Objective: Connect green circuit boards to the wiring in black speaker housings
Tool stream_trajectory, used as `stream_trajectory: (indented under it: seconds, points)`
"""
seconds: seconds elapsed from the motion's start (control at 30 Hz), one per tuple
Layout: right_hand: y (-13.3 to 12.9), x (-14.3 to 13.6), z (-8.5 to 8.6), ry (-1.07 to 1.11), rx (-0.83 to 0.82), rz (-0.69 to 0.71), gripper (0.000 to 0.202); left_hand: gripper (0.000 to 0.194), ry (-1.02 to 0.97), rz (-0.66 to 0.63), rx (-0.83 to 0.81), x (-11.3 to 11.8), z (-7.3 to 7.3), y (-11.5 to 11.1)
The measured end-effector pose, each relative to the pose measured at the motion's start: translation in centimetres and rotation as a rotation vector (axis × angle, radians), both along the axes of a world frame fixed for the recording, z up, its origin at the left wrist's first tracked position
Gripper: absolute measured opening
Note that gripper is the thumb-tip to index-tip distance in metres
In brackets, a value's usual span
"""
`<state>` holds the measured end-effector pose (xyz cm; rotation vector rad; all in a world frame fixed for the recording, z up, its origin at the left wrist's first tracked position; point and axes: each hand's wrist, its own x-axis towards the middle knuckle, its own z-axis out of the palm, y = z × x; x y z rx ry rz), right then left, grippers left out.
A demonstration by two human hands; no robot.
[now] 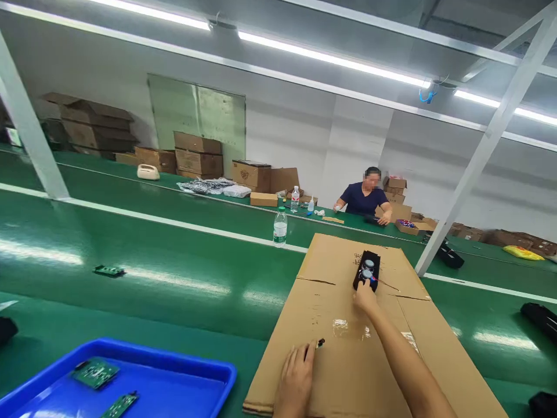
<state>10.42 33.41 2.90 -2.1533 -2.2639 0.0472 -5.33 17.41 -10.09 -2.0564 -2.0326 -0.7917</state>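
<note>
On the cardboard sheet [300, 307], a black speaker box [372, 258] with two round silver drivers lies face up. My right hand [365, 295] reaches out to its near end, fingers closed against it; thin wires and a small red-blue spot show beside the fingertips. Closer to me, my left hand [296, 374] rests on the cardboard with its fingers together. From its fingertips pokes a small part with a black tip [321, 342]; the rest of that part is hidden under the hand.
A blue tray [174, 357] at lower left holds green circuit boards [96, 373]. Another circuit board [109, 271] lies on the green conveyor surface. A water bottle [280, 227] stands beyond the cardboard. Across the line sits a co-worker [363, 197]. A slanted white post [483, 145] rises at right.
</note>
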Motion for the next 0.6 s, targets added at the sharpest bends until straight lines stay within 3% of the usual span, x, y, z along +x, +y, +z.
stream_trajectory:
  seconds: [0.13, 0.27, 0.33, 0.4, 0.6]
  points:
    - [-7.6, 0.8, -0.3, 0.042, -0.050, 0.130, 0.029, 0.058, 0.002, -0.030, -0.014, 0.0, 1.5, -0.7]
    - [-13.3, 4.1, 2.5, 0.150, -0.049, 0.403, 0.024, 0.054, 0.013, -0.078, -0.032, -0.2, 3.0, -1.5]
    - [-14.3, 6.2, 3.8, 0.181, -0.001, 0.500, 0.039, 0.052, 0.021, -0.084, -0.046, -0.2, 3.5, -1.6]
    - [-14.3, 7.8, 4.2, 0.168, 0.031, 0.582, 0.040, 0.052, 0.027, -0.083, -0.056, -0.1, 3.7, -1.6]
    - [-15.2, 8.4, 1.4, 0.057, 0.097, 0.735, 0.009, 0.051, 0.025, -0.090, -0.050, 0.0, 4.5, -1.9]
